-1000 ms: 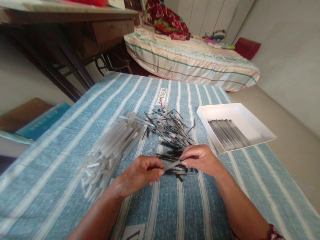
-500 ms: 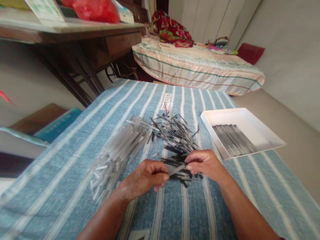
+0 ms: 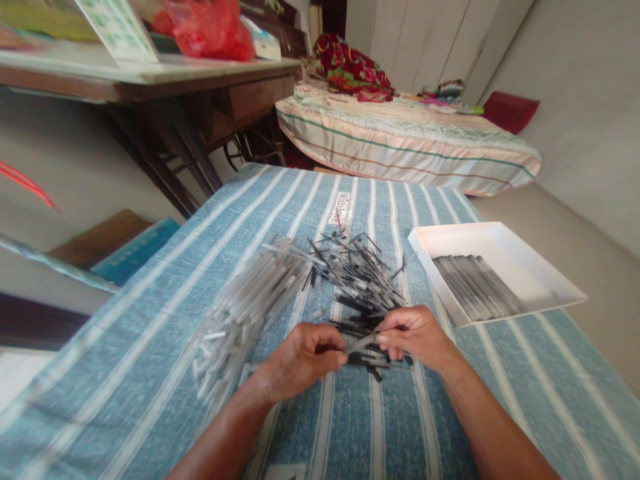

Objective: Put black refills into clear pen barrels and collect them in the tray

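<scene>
Between my two hands stretches a translucent pen barrel, slightly tilted up toward the right. My left hand pinches its left end, and my right hand pinches the other end. The fingertips hide both ends. Beneath and behind the hands lies a loose heap of black and clear pen parts, with thin black refills among them. To the left is a pile of frosted, translucent pen tubes. A white box on the right holds a row of dark-filled pens.
A blue-and-white striped cloth covers the table. Behind it stands a bed with a red floral blanket. At the upper left a wooden desk carries a red plastic bag. A blue packet lies low on the left.
The whole view has shifted slightly, so everything sits a little further right and lower. Both hands keep their pinch on the pen barrel.
</scene>
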Demonstrator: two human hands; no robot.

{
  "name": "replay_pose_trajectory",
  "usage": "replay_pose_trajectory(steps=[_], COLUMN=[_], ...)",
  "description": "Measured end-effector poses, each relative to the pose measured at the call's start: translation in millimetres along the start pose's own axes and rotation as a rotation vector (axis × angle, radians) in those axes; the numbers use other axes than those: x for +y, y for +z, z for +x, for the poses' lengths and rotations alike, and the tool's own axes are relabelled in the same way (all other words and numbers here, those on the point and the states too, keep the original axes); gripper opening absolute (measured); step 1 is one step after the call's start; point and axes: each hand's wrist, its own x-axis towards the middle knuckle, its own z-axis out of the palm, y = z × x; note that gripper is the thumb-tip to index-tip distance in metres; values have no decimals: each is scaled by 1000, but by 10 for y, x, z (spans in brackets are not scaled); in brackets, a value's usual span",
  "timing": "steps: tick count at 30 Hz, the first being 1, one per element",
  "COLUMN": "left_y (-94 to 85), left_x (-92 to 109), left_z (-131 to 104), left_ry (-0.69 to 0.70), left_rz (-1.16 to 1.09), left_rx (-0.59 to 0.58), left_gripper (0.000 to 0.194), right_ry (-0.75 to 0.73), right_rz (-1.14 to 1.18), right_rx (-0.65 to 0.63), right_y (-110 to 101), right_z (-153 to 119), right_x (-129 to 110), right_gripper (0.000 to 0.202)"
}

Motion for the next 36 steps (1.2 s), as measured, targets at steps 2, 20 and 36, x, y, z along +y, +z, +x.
replay_pose_trajectory(steps=[2, 20, 36], left_y=[13, 71, 54], left_x=[6, -17, -7], left_z=[-4, 7, 7], left_ry=[18, 108, 143], left_rz=[28, 303, 350], left_rx=[35, 167, 141], left_gripper=[17, 7, 7], right_ry=[-5, 55, 43], right_rz=[-10, -203, -204], right_rx=[-3, -18, -9], right_y=[1, 6, -26], right_z=[1, 1, -6], right_x=[7, -11, -8], right_gripper=[26, 35, 40])
